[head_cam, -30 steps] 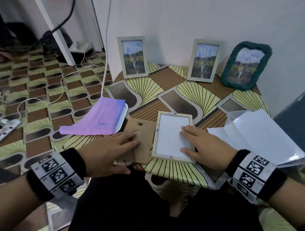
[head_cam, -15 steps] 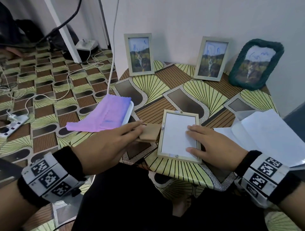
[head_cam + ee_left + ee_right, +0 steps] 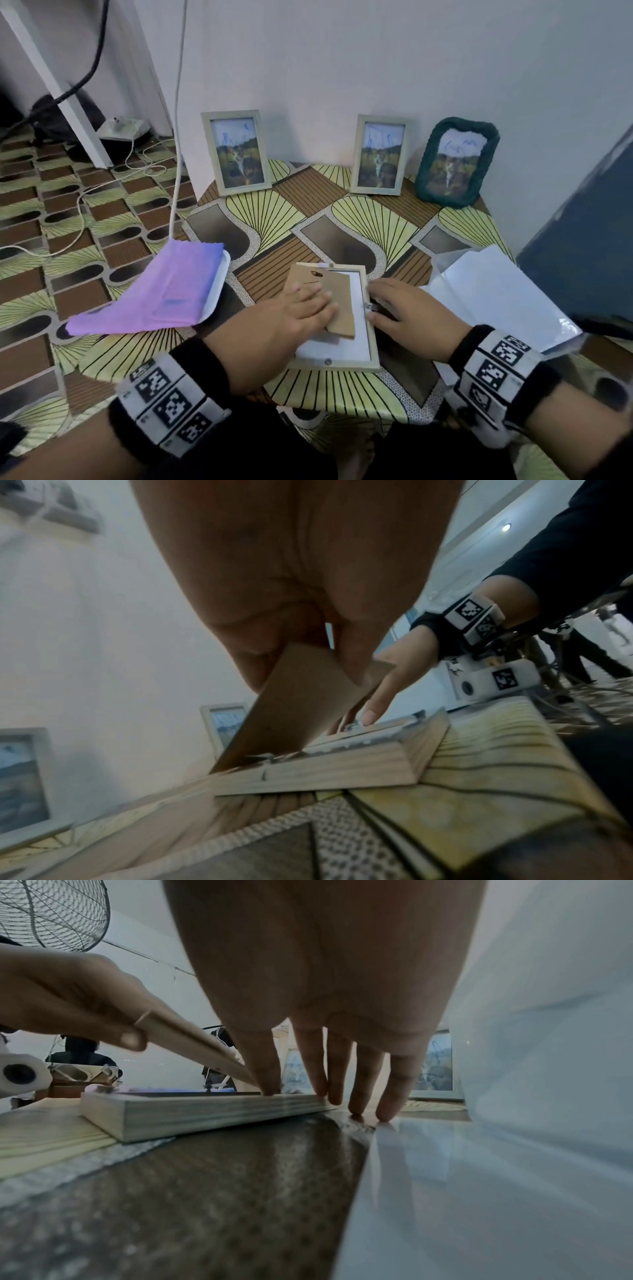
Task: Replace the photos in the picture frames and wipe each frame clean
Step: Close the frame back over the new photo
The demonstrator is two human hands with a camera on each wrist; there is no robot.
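A light wooden picture frame (image 3: pixel 337 366) lies face down near the table's front edge, with a white photo back (image 3: pixel 342 349) showing inside it. My left hand (image 3: pixel 322 298) pinches the brown backing board (image 3: pixel 337 286), thumb under and fingers on top. The backing board (image 3: pixel 294 707) is tilted, its lower edge resting inside the frame (image 3: pixel 318 771). My right hand (image 3: pixel 375 301) lies flat with straight fingers (image 3: pixel 270 1074) pressing on the right side of the frame (image 3: pixel 205 1110). The board (image 3: pixel 195 1042) slopes down toward those fingers.
Two pale frames (image 3: pixel 236 152) (image 3: pixel 378 156) and a green woven frame (image 3: pixel 455 162) stand against the wall at the back. A purple cloth (image 3: pixel 164 291) lies over a white tray (image 3: pixel 219 284) at the left. White sheets (image 3: pixel 489 291) lie at the right. Cables run across the floor.
My left hand picked the backing board up from the table beside the frame and carried it right, over the frame. My right hand slid from the photo back to the frame's right edge.
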